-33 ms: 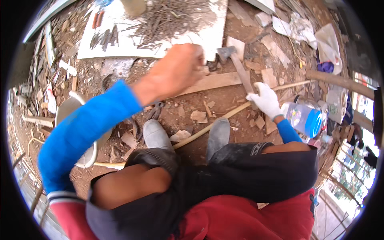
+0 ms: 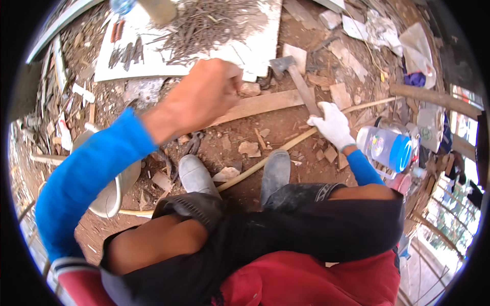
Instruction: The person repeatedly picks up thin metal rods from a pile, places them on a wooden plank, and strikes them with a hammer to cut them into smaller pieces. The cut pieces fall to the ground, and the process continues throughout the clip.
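My left hand, bare below a blue sleeve, is raised above a wooden plank near the front edge of a white board. Its fingers are curled closed, and I cannot make out whether something small is in them. A white work glove covers my right hand, closed around the lower end of a hammer's wooden handle. The dark metal hammer head points away from me, close to the board's right corner. On the board lies a heap of thin, dark, rusty nails.
Beside the heap are darker metal pieces, two red-brown handles and a cylindrical container. A pale pole crosses the dirt by my grey boots. A blue-lidded clear jar lies right; a whitish bucket stands left.
My left hand has shifted a little left, still closed. The whole view has moved slightly. The hammer stays in my right hand.
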A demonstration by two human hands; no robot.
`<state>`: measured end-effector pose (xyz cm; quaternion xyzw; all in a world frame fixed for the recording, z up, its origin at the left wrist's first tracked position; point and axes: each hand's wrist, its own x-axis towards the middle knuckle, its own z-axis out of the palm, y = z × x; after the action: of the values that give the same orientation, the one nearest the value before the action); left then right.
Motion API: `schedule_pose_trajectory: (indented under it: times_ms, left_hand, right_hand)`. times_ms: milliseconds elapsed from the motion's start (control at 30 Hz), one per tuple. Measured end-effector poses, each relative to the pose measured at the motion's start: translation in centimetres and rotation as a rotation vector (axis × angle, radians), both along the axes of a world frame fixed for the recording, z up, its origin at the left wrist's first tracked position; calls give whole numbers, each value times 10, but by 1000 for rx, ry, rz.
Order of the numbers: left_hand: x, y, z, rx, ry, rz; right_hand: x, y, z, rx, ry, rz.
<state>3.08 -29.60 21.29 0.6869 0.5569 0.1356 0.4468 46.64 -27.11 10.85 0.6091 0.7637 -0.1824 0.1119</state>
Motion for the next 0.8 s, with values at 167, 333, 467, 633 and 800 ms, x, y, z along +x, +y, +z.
schedule_pose_trajectory:
  times_ms: [167, 333, 467, 633, 800]
  left_hand:
    - [15, 3, 26, -165, 252, -6]
    - [106, -2, -103, 44, 171, -32]
    - [170, 13, -199, 466, -9, 113]
    - [191, 10, -228, 560, 40, 245]
    - [180, -15, -229, 633, 11, 230]
  right_hand:
    - [-18, 16, -47, 59, 91, -99]
    - [-26, 36, -28, -150, 202, -163]
    - [6, -13, -35, -130, 437, -344]
    - [26, -65, -15, -307, 762, -615]
    - [21, -89, -22, -427, 907, -807]
